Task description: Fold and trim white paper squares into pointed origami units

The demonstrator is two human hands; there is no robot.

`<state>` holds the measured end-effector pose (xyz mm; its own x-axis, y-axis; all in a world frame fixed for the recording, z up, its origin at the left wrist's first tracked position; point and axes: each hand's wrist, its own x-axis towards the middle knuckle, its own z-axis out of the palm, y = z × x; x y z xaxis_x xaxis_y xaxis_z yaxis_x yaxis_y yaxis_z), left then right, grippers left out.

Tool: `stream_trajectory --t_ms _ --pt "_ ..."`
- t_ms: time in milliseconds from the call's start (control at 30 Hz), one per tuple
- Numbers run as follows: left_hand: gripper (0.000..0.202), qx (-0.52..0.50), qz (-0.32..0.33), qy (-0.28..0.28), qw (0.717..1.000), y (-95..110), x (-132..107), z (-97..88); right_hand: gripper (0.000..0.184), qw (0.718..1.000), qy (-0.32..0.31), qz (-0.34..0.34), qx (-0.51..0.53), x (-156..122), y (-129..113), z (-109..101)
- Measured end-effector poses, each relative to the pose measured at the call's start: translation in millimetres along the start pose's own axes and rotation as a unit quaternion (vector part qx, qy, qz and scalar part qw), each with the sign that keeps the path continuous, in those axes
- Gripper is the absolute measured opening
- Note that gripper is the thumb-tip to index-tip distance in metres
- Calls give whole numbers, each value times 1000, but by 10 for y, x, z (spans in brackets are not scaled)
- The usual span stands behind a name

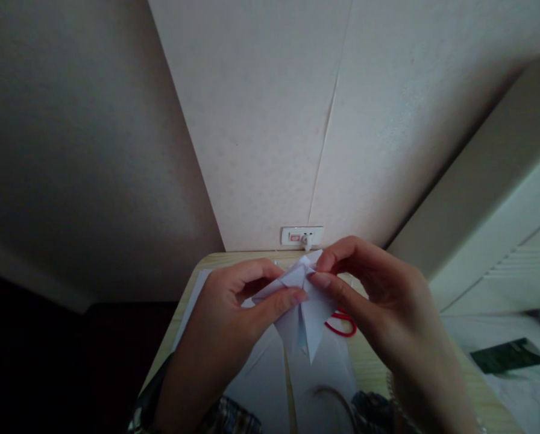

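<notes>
A folded white paper piece (307, 313) hangs in the air above a light wooden table (369, 361), its pointed tip facing down. My left hand (234, 313) pinches its left flap between thumb and fingers. My right hand (378, 301) pinches the top of the paper from the right, thumb and forefinger pressed together on a fold. Both hands meet at the paper's upper edge.
White paper sheets (270, 380) lie on the table under the hands. A red loop (342, 325), partly hidden, lies behind the folded piece. A wall socket with a plug (302, 236) sits just beyond the table's far edge. A dark green card (507, 355) rests on a white surface at right.
</notes>
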<state>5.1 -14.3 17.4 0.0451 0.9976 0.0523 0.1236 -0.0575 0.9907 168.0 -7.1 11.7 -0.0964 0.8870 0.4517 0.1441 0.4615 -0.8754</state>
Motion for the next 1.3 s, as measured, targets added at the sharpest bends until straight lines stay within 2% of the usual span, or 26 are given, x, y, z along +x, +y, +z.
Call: stream_trajectory --t_ms 167,433,667,800,1000,1100,1300 --pt "7 0 -8 10 1000 8 -9 4 12 999 30 15 -18 -44 -38 59" --pt "10 28 18 -19 999 -42 10 -31 16 998 59 -5 -7 -58 -22 123" --pt "15 66 40 10 997 -35 -41 -41 8 998 50 -7 30 -62 -15 161" --pt "18 70 70 -4 995 -25 -36 -41 5 1000 18 2 10 -55 -5 124" --pt "21 78 52 -4 996 -5 -34 -18 20 1000 19 -11 -5 -70 0 128" --pt "21 73 73 -11 995 -30 -21 -20 23 1000 23 -17 1 -76 10 141" --pt "4 47 73 -33 996 -77 18 -31 26 999 19 -1 -28 -55 2 114"
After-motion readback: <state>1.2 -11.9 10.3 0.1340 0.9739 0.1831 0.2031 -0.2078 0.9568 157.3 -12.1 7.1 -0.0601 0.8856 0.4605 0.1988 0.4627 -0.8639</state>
